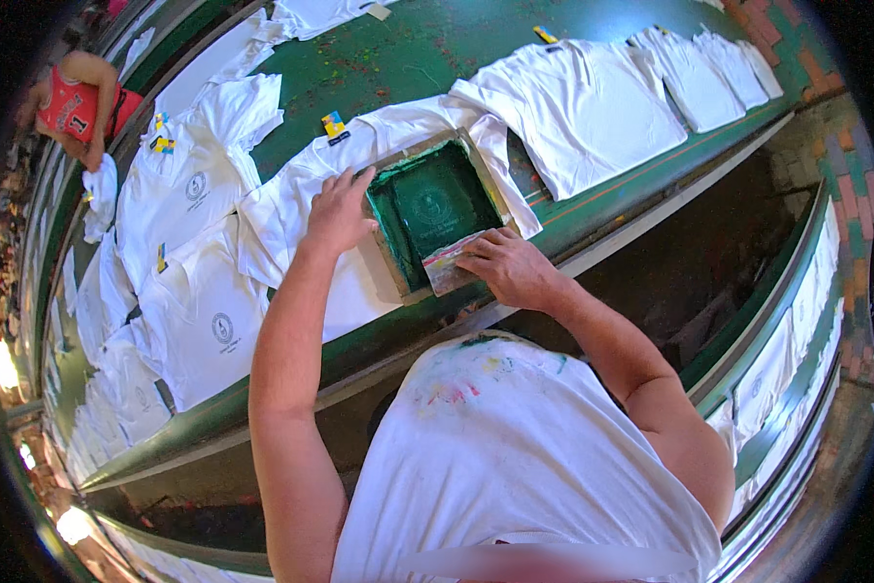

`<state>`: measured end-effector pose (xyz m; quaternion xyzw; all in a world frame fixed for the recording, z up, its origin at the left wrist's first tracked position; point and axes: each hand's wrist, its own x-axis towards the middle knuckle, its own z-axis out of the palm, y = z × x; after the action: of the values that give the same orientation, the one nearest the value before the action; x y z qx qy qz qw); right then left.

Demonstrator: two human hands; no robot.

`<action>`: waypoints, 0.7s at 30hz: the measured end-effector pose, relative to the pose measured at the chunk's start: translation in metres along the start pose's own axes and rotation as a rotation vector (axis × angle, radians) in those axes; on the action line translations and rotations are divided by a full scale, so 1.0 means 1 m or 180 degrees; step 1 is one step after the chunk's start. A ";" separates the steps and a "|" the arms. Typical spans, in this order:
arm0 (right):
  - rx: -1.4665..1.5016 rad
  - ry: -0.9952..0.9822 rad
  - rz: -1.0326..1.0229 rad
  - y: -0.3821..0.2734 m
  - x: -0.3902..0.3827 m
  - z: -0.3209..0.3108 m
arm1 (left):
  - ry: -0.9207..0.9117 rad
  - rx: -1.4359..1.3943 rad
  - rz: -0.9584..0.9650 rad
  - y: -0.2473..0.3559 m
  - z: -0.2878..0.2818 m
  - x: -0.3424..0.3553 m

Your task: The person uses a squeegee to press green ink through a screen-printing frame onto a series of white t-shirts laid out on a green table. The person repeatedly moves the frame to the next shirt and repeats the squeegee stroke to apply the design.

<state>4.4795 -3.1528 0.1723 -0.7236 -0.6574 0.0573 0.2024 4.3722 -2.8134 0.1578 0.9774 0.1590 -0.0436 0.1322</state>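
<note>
My left hand (342, 214) is open, its fingers spread at the left edge of a wooden-framed printing screen (438, 209) coated in green ink. The screen lies on a white T-shirt (306, 209). My right hand (510, 267) grips a flat squeegee-like tool (445, 274), seemingly wrapped in clear plastic, at the screen's near right side. To the left, another white shirt (204, 330) bears a small round printed emblem.
The long green table (388, 53) carries several white shirts (593, 117) in rows. A person (87, 102) in a red top holds white cloth at upper left. A dark gap runs before the table; another shirt-laden table (787, 321) stands at right. Brick paving (845, 175) lies beyond.
</note>
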 end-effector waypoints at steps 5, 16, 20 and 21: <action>-0.0063 -0.0201 0.0043 -0.003 0.020 -0.005 | -0.0439 0.0457 -0.0202 0.015 -0.015 0.023; 0.0128 -0.0793 0.0336 0.057 0.092 -0.025 | -0.0534 0.0376 -0.0533 0.021 -0.011 0.028; -0.0137 -0.0445 0.0141 0.081 0.130 -0.013 | -0.0428 0.0338 -0.0640 0.024 -0.010 0.028; -0.0168 -0.0486 0.0221 0.086 0.137 -0.010 | -0.0430 0.0327 -0.0659 0.025 -0.009 0.027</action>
<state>4.5802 -3.0265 0.1746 -0.7446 -0.6467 0.1020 0.1304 4.4064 -2.8259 0.1695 0.9561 0.2473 -0.1309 0.0872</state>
